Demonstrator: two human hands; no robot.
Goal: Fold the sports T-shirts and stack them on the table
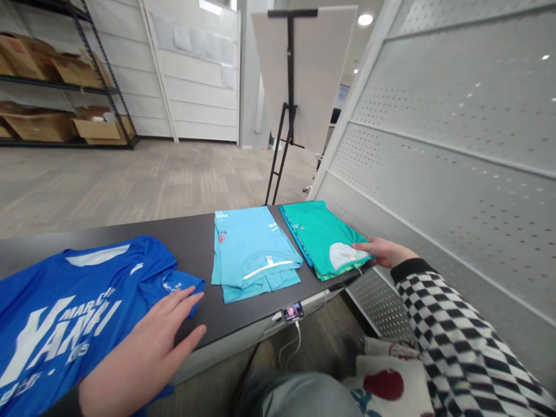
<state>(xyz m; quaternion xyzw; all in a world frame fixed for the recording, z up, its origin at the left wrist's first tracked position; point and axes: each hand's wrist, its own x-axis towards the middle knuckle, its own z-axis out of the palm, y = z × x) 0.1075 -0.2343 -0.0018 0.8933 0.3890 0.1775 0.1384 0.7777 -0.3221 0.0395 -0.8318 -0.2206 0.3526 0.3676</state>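
My left hand [147, 344] lies with fingers stretched and thumb apart over the sleeve of a blue T-shirt [117, 278], which is spread on the table with white lettering. At the right end of the table, my right hand [388, 253] has its fingers closed on the near right corner of a folded green T-shirt [321, 229], beside its white inner neck. Other folded clothes show beneath the green one, at its edges. Between the two hands lies a folded light blue T-shirt [249, 243], touched by neither.
The dark table [197, 231] runs across the view. A perforated grey panel [434, 133] stands close on the right. Under the table's front edge, a lit phone [293, 312] hangs on a white cable. Behind are an easel board [313, 69] and a shelf with cardboard boxes [41, 124].
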